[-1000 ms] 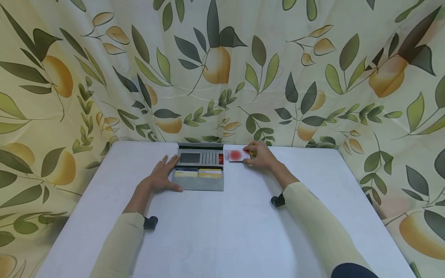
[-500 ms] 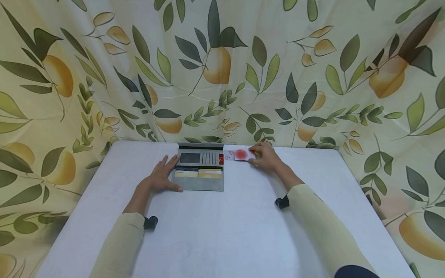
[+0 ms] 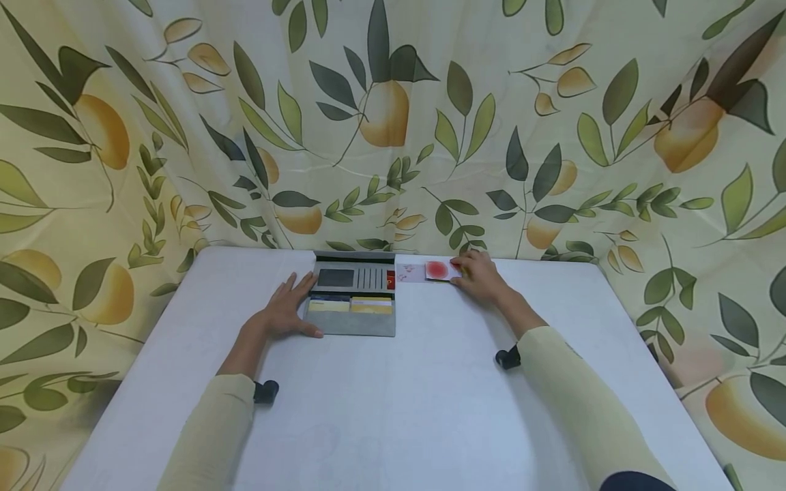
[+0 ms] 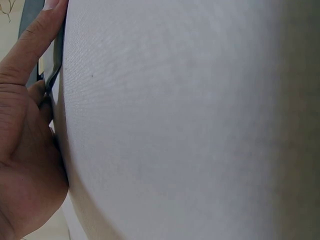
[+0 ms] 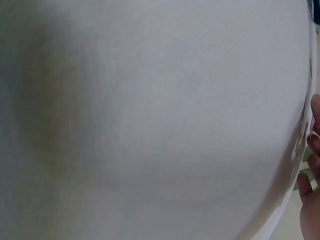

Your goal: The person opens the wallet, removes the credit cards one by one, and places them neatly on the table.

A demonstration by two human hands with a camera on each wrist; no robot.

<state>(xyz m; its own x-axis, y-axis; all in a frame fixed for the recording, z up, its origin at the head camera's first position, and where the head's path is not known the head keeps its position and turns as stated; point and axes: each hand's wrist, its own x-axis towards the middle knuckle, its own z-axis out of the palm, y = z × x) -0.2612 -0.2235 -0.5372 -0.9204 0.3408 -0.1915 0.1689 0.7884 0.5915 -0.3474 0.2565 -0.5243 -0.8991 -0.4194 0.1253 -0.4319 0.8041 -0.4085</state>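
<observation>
An open grey wallet (image 3: 350,327) lies flat near the table's far edge, with cards in its slots. My left hand (image 3: 287,310) rests on its left edge, fingers spread and thumb along the lower corner. In the left wrist view, the thumb (image 4: 32,45) lies on the wallet's edge. Right of the wallet, my right hand (image 3: 482,278) pinches a small whitish card with a red round mark (image 3: 437,270) by its right end. Between that card and the wallet shows a pale pink patterned paper strip (image 3: 410,273). The right wrist view shows only some fingers (image 5: 312,160) at its edge.
A white cloth covers the table (image 3: 393,409). Just behind its far edge hangs a curtain (image 3: 393,170) printed with fruit and leaves. A yellow card (image 3: 371,305) and a red card (image 3: 390,280) show in the wallet's slots.
My right hand has moved steadily to the right with the red-marked card, and more of the pink strip shows beside the wallet. The left hand and the wallet have stayed in place.
</observation>
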